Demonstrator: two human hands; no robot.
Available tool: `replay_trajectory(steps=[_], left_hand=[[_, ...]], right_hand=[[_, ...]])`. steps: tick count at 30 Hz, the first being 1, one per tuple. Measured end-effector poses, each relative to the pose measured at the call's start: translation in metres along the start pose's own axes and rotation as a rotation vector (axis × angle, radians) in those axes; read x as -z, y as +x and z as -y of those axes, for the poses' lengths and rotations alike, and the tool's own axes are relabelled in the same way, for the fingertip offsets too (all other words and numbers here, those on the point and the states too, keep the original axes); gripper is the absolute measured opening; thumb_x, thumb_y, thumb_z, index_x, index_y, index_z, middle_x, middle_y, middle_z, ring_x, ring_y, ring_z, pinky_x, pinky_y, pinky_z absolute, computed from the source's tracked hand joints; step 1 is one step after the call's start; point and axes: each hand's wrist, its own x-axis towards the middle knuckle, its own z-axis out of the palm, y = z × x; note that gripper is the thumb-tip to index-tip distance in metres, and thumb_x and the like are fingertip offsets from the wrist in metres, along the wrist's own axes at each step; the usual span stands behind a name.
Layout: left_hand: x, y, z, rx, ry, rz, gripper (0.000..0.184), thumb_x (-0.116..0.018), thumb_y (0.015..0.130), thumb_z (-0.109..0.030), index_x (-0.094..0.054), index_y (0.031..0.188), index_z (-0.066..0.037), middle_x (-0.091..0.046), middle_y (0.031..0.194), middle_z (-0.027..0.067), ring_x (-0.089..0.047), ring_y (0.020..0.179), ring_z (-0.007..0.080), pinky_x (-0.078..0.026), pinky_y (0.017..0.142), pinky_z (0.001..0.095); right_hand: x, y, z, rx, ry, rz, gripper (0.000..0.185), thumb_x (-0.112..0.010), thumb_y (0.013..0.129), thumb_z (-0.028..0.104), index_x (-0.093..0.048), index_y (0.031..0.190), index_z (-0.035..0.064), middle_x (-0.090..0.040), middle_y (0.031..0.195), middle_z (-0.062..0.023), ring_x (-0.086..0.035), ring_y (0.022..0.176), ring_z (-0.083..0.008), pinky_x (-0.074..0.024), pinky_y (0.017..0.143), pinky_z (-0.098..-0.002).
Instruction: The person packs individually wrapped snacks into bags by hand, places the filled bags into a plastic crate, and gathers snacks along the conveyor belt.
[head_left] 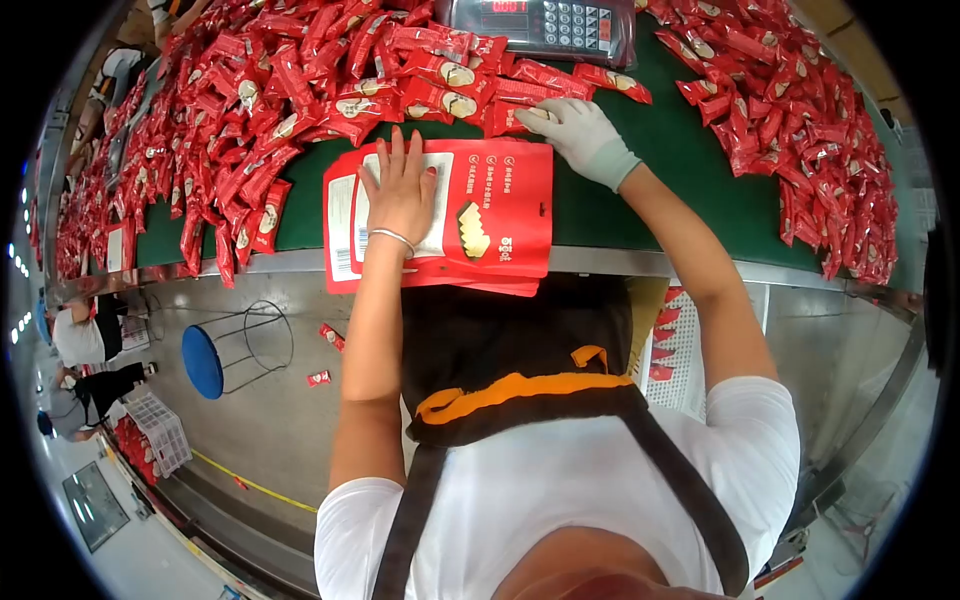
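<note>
My left hand [400,197], bare with a bracelet at the wrist, lies flat with spread fingers on a stack of red printed packaging pouches [505,190]. The stack rests at the near edge of the green table, overhanging it slightly. In a white glove, my right hand [583,138] is just beyond the stack's upper right corner. Its fingers are bent around the end of a small red snack packet [503,121], partly covered by the glove. More such packets [440,100] lie right beside it.
A digital scale [545,25] stands at the table's far side. Heaps of red packets lie to the left [230,110] and right [800,130]. Below are a blue round stool [203,361], stray floor packets [318,379] and a white crate [690,350]. Other people [85,330] are at far left.
</note>
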Motion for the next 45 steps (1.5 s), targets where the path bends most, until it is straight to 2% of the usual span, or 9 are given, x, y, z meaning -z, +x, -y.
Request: replay_trajectory(steps=[10, 15, 17, 20, 24, 33, 38, 42, 45], left_hand=[[-0.001, -0.002, 0.001, 0.026, -0.238, -0.040, 0.056, -0.034, 0.102, -0.029, -0.025, 0.152, -0.006, -0.017, 0.160, 0.0188, -0.012, 0.148, 0.0367, -0.004, 0.117, 0.0576], [-0.002, -0.002, 0.000, 0.033, -0.243, -0.054, 0.056, -0.034, 0.102, -0.029, -0.026, 0.152, -0.006, -0.019, 0.159, 0.0189, -0.011, 0.149, 0.0367, -0.004, 0.118, 0.0572], [-0.001, -0.002, 0.000, 0.038, -0.246, -0.060, 0.056, -0.034, 0.101, -0.029, -0.026, 0.152, -0.006, -0.019, 0.159, 0.0189, -0.012, 0.148, 0.0367, -0.004, 0.118, 0.0574], [-0.001, -0.004, -0.001, 0.033, -0.227, -0.070, 0.056, -0.035, 0.101, -0.029, -0.026, 0.152, -0.006, -0.019, 0.159, 0.0187, -0.012, 0.148, 0.0367, -0.004, 0.117, 0.0581], [-0.003, -0.005, -0.002, -0.009, -0.157, -0.087, 0.057, -0.036, 0.101, -0.030, -0.026, 0.152, -0.006, -0.018, 0.160, 0.0178, -0.013, 0.148, 0.0373, -0.005, 0.117, 0.0602], [0.007, -0.002, -0.004, -0.126, -0.022, -0.098, 0.060, -0.037, 0.099, -0.030, -0.026, 0.152, -0.005, -0.028, 0.158, 0.0119, -0.021, 0.147, 0.0341, -0.005, 0.117, 0.0597], [0.007, 0.000, -0.001, -0.076, -0.133, 0.069, 0.060, -0.029, 0.101, -0.034, -0.022, 0.153, -0.006, -0.029, 0.158, 0.0097, -0.019, 0.148, 0.0318, -0.003, 0.119, 0.0538], [0.008, 0.000, -0.005, -0.068, -0.122, 0.101, 0.056, -0.027, 0.101, -0.033, -0.026, 0.153, -0.010, -0.028, 0.158, 0.0056, -0.018, 0.148, 0.0316, -0.001, 0.119, 0.0546], [0.006, 0.001, -0.004, -0.073, -0.089, 0.088, 0.055, -0.027, 0.102, -0.033, -0.028, 0.153, -0.013, -0.027, 0.159, 0.0033, -0.016, 0.149, 0.0303, 0.000, 0.119, 0.0549]], right_hand=[[0.095, -0.109, 0.075, -0.879, 0.864, 0.111, 0.064, -0.060, 0.084, 0.013, -0.041, 0.143, -0.0026, -0.052, 0.139, -0.0214, -0.052, 0.127, -0.0249, -0.0370, 0.107, -0.0303], [0.118, -0.095, 0.106, -1.040, 1.259, 0.368, 0.061, -0.060, 0.085, 0.013, -0.043, 0.141, -0.0022, -0.060, 0.124, -0.0118, -0.058, 0.108, -0.0150, -0.0495, 0.086, -0.0267], [0.103, -0.099, 0.096, -1.071, 2.117, 0.354, 0.062, -0.061, 0.084, 0.013, -0.043, 0.142, -0.0006, -0.060, 0.121, -0.0101, -0.058, 0.103, -0.0100, -0.0505, 0.079, -0.0241], [0.105, -0.073, 0.103, -1.145, 1.756, 0.353, 0.065, -0.060, 0.082, 0.012, -0.040, 0.143, -0.0010, -0.060, 0.121, -0.0101, -0.058, 0.104, -0.0141, -0.0505, 0.084, -0.0282], [0.036, -0.034, 0.077, -0.072, 0.490, 0.248, 0.047, -0.061, 0.087, 0.018, -0.054, 0.131, 0.0061, -0.058, 0.131, -0.0175, -0.057, 0.116, -0.0315, -0.0466, 0.095, -0.0327], [-0.071, 0.001, 0.105, -0.047, 1.160, 0.434, 0.033, -0.062, 0.090, 0.022, -0.063, 0.120, 0.0096, -0.066, 0.116, -0.0129, -0.063, 0.103, -0.0220, -0.0494, 0.090, -0.0346], [0.056, 0.003, 0.052, -0.717, 0.931, 0.613, 0.032, -0.062, 0.087, 0.019, -0.064, 0.118, 0.0098, -0.068, 0.108, -0.0139, -0.065, 0.097, -0.0196, -0.0504, 0.088, -0.0355], [0.006, 0.013, -0.011, -0.351, 0.306, -0.212, 0.040, -0.064, 0.084, 0.015, -0.060, 0.122, 0.0066, -0.063, 0.117, -0.0150, -0.060, 0.108, -0.0300, -0.0484, 0.093, -0.0389], [-0.023, 0.034, -0.003, -0.208, 0.067, 0.039, 0.048, -0.064, 0.084, 0.021, -0.055, 0.131, 0.0162, -0.061, 0.115, -0.0133, -0.056, 0.111, -0.0329, -0.0457, 0.094, -0.0435]])
